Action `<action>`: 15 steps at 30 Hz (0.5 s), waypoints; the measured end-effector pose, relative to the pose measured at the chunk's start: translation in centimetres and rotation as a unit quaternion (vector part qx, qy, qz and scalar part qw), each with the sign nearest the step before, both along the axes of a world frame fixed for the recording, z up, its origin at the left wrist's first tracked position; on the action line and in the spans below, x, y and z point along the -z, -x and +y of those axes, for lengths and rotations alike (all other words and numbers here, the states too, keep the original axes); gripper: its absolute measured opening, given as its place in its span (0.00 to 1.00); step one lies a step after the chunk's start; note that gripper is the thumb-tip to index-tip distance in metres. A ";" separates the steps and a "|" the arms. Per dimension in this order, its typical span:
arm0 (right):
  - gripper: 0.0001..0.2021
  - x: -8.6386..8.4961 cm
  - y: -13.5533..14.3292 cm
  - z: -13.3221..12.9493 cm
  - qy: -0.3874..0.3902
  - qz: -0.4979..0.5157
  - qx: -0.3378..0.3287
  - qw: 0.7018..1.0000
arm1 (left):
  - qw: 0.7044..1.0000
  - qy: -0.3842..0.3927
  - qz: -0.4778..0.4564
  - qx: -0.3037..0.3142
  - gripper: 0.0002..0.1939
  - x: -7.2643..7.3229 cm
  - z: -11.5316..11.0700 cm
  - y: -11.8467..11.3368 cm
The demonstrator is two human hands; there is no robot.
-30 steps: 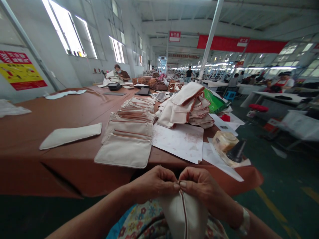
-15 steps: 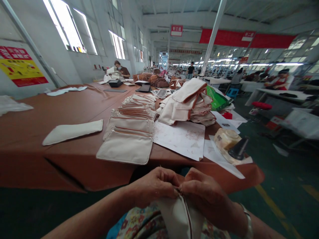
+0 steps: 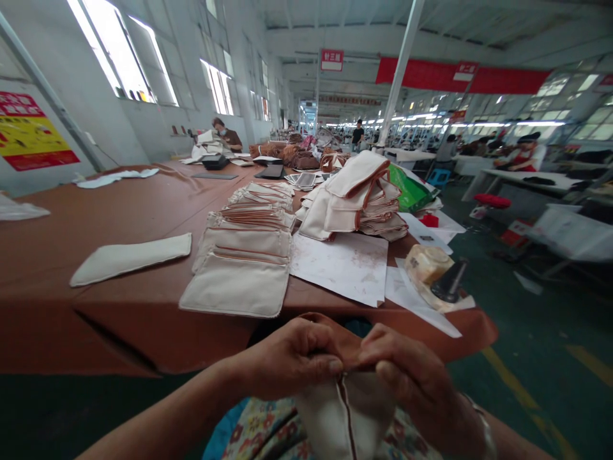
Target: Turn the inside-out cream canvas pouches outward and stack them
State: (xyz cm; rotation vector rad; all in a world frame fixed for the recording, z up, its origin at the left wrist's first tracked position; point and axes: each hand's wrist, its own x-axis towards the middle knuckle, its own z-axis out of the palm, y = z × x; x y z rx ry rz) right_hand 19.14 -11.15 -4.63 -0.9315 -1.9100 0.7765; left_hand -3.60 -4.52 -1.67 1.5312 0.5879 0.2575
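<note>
A cream fabric piece (image 3: 325,415) with a brown-edged seam or zip down its middle hangs over my lap. My left hand (image 3: 292,358) pinches its upper edge from the left, thumb on the cream side. From the right, my right hand (image 3: 407,370) grips the same edge, with brown material (image 3: 347,342) showing between the two hands. Beyond them on the table lies a row of overlapping cream pieces (image 3: 234,284) with brown-trimmed openings. A separate cream piece (image 3: 131,257) lies flat to the left.
The brown-covered table (image 3: 143,326) holds a heap of cream pieces (image 3: 359,176), white paper sheets (image 3: 340,265), a green bag (image 3: 407,188), and a black cone (image 3: 450,280) beside a yellowish container (image 3: 428,262). Several people are farther back.
My hands have moved slightly apart along the edge, and more brown material shows between them. The camera view has shifted a little, so the table appears farther left.
</note>
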 end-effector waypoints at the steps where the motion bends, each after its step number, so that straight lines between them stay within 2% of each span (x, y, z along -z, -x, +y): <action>1: 0.11 -0.5 0.0 0.2 0.053 0.020 0.026 0.998 | 1.000 -0.030 0.000 0.009 0.19 -0.4 0.0 0.0; 3: 0.16 -1.7 0.0 0.8 0.152 0.018 0.026 0.988 | 0.996 -0.088 -0.005 0.024 0.17 -1.0 0.1 0.0; 5: 0.19 -2.7 0.1 1.6 0.212 -0.004 -0.035 0.977 | 0.991 -0.131 -0.011 0.032 0.15 -1.4 0.1 0.0; 7: 0.20 -3.4 0.2 2.2 0.239 -0.023 -0.096 0.966 | 0.987 -0.154 -0.011 0.035 0.14 -1.5 0.1 -0.1; 10: 0.17 -3.3 0.8 2.4 0.209 -0.052 -0.100 0.971 | 0.989 -0.148 -0.002 0.021 0.16 -1.3 -0.1 -0.1; 13: 0.16 -2.2 1.3 2.1 0.133 -0.081 -0.050 0.987 | 0.996 -0.088 -0.024 0.001 0.19 -0.5 -0.3 -0.3; 15: 0.17 -1.4 1.5 1.9 0.117 -0.086 -0.032 0.989 | 0.998 -0.037 -0.049 -0.016 0.21 0.1 -0.3 -0.4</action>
